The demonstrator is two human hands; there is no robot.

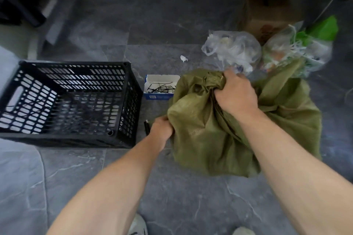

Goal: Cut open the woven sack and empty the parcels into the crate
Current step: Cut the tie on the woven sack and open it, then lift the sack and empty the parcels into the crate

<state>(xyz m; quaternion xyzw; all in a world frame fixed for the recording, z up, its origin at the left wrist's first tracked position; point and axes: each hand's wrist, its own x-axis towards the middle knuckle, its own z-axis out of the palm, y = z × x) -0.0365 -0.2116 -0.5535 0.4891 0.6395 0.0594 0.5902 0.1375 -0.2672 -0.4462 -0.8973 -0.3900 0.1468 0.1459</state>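
Note:
An olive-green woven sack [206,135] sits bulging on the grey tiled floor, its mouth bunched together at the top. My right hand [236,94] grips that gathered neck from above. At the sack's lower left side my left hand [161,129] pinches the fabric. A thin black tool [146,127] lies on the floor just left of that hand. The black plastic crate [126,105] stands to the left with its open side up; nothing shows inside it. The parcels are hidden in the sack.
A small white and blue box [162,77] holding several black cable ties lies between crate and sack. Behind the sack are clear plastic bags [235,49], a green-topped bag [298,49] and a cardboard box [267,15]. My shoes [138,225] show at the bottom edge.

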